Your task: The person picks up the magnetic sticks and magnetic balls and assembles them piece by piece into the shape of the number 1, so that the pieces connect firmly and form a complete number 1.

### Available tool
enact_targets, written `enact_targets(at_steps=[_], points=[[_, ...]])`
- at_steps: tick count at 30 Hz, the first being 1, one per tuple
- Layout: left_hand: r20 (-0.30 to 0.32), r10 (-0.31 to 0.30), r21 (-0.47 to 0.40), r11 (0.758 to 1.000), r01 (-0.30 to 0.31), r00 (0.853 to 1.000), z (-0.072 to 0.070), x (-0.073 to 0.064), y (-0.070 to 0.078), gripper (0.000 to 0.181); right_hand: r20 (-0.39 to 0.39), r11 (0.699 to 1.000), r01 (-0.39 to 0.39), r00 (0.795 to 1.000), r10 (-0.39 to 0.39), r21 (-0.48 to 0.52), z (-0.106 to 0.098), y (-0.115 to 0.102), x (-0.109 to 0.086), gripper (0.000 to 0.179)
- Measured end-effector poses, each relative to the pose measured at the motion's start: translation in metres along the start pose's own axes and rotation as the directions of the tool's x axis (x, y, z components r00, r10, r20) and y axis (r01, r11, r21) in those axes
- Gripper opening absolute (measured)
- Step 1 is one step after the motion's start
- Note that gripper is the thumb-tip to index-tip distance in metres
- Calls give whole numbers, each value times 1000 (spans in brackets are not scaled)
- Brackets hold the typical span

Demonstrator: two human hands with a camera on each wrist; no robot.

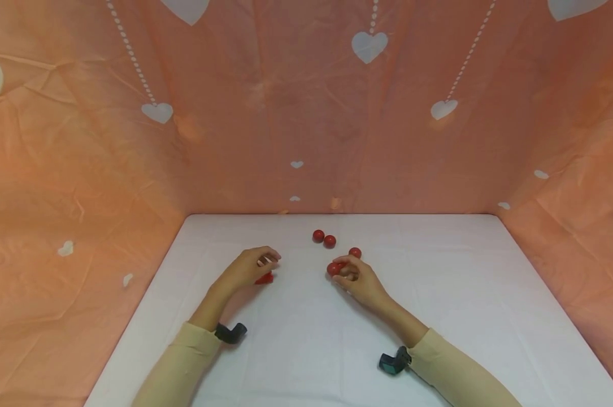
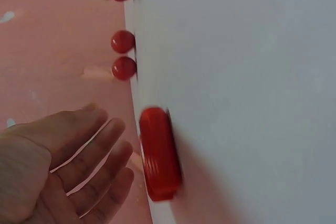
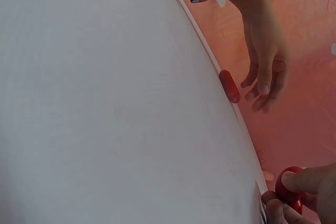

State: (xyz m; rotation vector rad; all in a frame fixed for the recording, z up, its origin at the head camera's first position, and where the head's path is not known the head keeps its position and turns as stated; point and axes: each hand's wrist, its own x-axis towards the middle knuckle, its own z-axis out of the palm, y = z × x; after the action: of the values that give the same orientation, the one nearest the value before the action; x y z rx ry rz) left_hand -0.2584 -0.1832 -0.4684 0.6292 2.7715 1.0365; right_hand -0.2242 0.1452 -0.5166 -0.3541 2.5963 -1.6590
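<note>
Head view — right hand seemingly pinching ball, left hand near red object

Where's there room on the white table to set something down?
Between the right hand and the right edge of the table, and between the two sleeves, it's bare. It's crowded around the four red balls, and at the red object near the left hand.

Below the fingers of the left hand, on the table: an object. In the right hand's fingers: a ball. Just behind those fingers: another ball; farther behind, leftward: two balls.
</note>
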Motion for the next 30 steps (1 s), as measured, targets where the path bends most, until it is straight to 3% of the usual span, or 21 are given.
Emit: enact_targets(at_steps=[11,20,27,30], points=[[47,-99,43,994,97,994,-11,-13,-14,21,-5,1000,-19,1000,19,-12,1,0,0,38],[71,-139,75,988,134,988,-17,-20,-15,20,-6,1000,-14,1000,14,8,0,-1,0,38],[59,-120,142,984,111,991,-17,-19,-16,16,1,1000,-17,1000,17,18,-1,-1,0,37],[51,-139,155,979,129,989,-16,-18,-16,15,3,1000,-21,1000,21,20,-1,-2,0,37]])
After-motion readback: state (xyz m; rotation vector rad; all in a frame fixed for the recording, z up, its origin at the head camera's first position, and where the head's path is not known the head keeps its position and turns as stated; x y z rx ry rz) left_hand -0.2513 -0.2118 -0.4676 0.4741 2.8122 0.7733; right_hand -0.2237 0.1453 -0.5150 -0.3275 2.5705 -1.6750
